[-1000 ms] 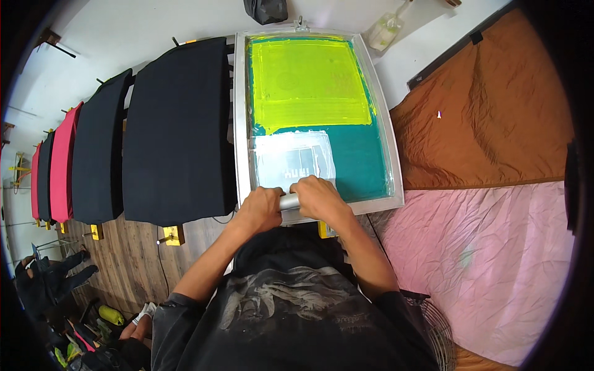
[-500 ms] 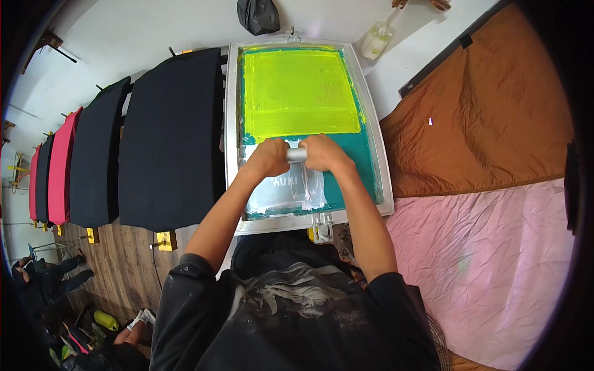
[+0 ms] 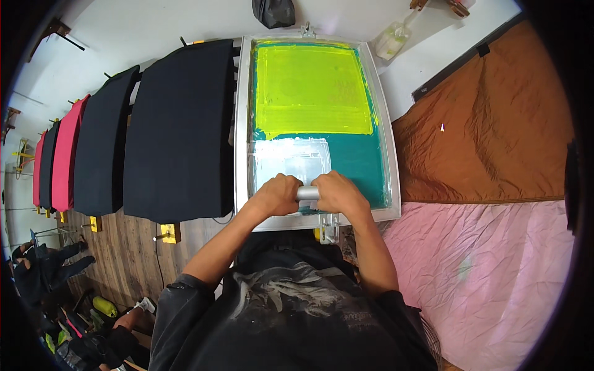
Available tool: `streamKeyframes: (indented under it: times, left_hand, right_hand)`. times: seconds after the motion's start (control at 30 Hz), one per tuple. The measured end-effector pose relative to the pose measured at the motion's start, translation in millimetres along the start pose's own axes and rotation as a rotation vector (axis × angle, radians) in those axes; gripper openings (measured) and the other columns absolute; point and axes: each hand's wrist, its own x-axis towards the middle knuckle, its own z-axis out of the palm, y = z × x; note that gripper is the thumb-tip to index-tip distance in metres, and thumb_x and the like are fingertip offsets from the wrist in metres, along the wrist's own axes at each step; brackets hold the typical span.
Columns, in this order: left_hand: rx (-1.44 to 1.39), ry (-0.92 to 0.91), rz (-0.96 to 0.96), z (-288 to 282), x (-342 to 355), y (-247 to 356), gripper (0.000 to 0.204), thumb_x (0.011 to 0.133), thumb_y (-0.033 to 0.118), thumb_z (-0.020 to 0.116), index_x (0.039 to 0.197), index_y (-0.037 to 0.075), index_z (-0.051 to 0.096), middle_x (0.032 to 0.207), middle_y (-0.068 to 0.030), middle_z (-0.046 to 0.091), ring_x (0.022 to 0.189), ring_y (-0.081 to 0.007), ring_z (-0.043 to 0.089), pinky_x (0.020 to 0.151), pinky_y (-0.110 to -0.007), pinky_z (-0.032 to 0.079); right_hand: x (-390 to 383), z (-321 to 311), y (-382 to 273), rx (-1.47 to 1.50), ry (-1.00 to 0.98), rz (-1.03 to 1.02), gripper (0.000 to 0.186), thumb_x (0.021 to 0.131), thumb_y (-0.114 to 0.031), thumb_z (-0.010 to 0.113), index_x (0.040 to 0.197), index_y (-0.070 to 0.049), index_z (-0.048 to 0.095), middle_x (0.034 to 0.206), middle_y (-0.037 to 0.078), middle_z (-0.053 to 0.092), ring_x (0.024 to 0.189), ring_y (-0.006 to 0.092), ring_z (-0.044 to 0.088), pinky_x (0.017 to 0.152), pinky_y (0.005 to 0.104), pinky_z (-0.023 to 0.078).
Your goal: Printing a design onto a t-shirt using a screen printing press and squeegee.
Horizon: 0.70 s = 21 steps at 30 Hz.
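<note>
Two hands are curled round one silver bar (image 3: 307, 193); take the bar as the middle of the clock, with 12 o'clock straight ahead. At 6 o'clock, closest of all, is the person's black shirt (image 3: 297, 334), with a pale picture on it. At 5 o'clock a metal clamp (image 3: 330, 230) sits on the near edge of a big silver frame (image 3: 243, 123).

The left hand (image 3: 278, 195) is at 9 o'clock and the right hand (image 3: 339, 193) is at 3 o'clock. Both are closed, fingers bent over the bar, and a short shiny bit shows between them. The bar lies across the near part of the frame.

Inside the frame, a white patch (image 3: 278, 151) is at 11 o'clock, a green part (image 3: 356, 157) at 2, and a big bright yellow patch (image 3: 309, 86) at 12, farther off.

Pink cloth (image 3: 482, 266) spreads out at 4 o'clock, with brown cloth (image 3: 482, 136) between 2 and 3. A board with a black cover (image 3: 179, 130) stands at 10 o'clock, just beside the frame. Farther away, a black bag (image 3: 273, 12) is just before 12 and a see-through bag (image 3: 392, 40) is at 1, both by the white wall (image 3: 185, 18).
</note>
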Motion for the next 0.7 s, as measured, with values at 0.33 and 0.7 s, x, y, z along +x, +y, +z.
streamKeyframes:
  times: [0.33,0.7]
  left_hand:
    - [-0.156,0.402,0.328,6.6,-7.0,-51.8,0.054,0.062,-0.009,0.060,0.115,0.003,0.060,0.121,-0.0176,0.061,0.114,-0.0402,0.055,0.098,-0.044,0.045]
    - [0.282,0.472,0.076,5.9,-59.4,-14.5,0.048,0.073,-0.004,0.057,0.121,0.004,0.060,0.123,-0.0187,0.059,0.119,-0.0351,0.055,0.108,-0.046,0.038]
  right_hand:
    - [18.2,43.4,-55.4,-0.457,0.492,0.096,0.020,0.082,-0.012,0.060,0.098,-0.003,0.066,0.100,0.013,0.062,0.099,0.0299,0.060,0.073,0.0395,0.053]
    - [-6.5,61.1,-52.6,-0.085,0.496,-0.152,0.041,0.075,0.000,0.062,0.116,-0.001,0.057,0.120,0.014,0.055,0.115,0.0287,0.054,0.092,0.0451,0.041]
